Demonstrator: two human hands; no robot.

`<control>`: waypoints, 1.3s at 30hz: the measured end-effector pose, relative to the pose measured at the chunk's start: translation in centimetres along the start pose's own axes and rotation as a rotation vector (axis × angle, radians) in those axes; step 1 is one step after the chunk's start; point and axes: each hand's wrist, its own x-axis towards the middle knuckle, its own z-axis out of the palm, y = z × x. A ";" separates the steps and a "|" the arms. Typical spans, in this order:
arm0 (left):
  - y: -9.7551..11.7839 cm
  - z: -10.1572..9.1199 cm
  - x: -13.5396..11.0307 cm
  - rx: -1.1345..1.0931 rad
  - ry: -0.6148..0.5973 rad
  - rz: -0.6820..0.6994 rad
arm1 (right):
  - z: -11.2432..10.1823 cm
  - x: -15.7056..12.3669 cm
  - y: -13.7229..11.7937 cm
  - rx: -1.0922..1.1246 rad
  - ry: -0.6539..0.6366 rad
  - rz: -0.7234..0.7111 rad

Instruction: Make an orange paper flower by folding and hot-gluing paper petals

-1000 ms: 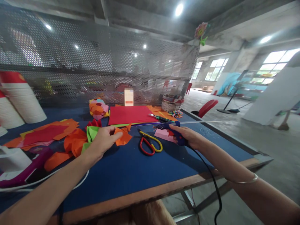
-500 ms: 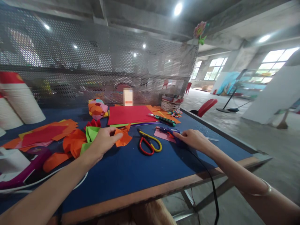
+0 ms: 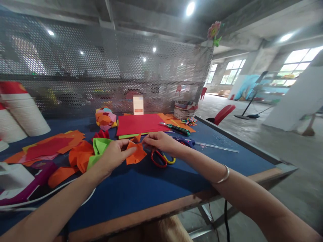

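Note:
My left hand [image 3: 114,158] pinches a folded piece of orange paper [image 3: 137,155] above the blue table. Reaching in from the other side, my right hand [image 3: 163,143] has its fingers closed at the right edge of that paper. Below my right hand lie scissors [image 3: 159,158] with one red and one yellow handle, their blades hidden behind the hand. A dark blue glue gun [image 3: 185,141], with a clear glue stick [image 3: 218,146] out of its back, rests to the right. Crumpled green paper [image 3: 100,146] and orange paper [image 3: 82,154] sit beside my left hand.
Red sheets [image 3: 141,124] with a utility knife [image 3: 178,129] lie at the back, near a paper ball [image 3: 106,118] and a basket [image 3: 186,110]. Paper cups [image 3: 30,114], flat orange sheets [image 3: 69,141] and a purple-white device [image 3: 32,183] with a white cord stand left.
My right hand has let go of the glue gun and moved left to the orange paper. My left hand still holds the paper, shifted slightly right.

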 end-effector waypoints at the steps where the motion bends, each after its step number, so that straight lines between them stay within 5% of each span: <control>1: 0.0 0.0 0.0 0.012 -0.008 0.006 | 0.2 0.1 0.0 0.100 -0.049 0.044; 5: 0.2 0.2 -0.1 0.041 -0.026 0.017 | 0.4 -0.3 0.4 0.298 -0.154 0.075; 10: 0.4 0.4 -0.2 0.054 -0.067 0.008 | 0.4 -0.5 1.2 0.288 -0.172 0.029; 15: 0.6 0.4 -0.2 0.144 -0.051 0.028 | 0.4 -0.1 1.5 0.104 -0.140 -0.073; 22: 1.0 0.5 -0.4 0.144 -0.030 0.012 | 1.0 -0.8 1.3 -0.452 0.028 -0.271; 33: 0.7 0.5 -0.1 0.102 -0.035 -0.015 | 2.0 -1.7 0.7 -0.699 0.140 -0.405; 39: 0.6 0.5 -0.1 0.132 -0.018 -0.012 | 2.2 -1.8 0.9 -0.656 0.144 -0.421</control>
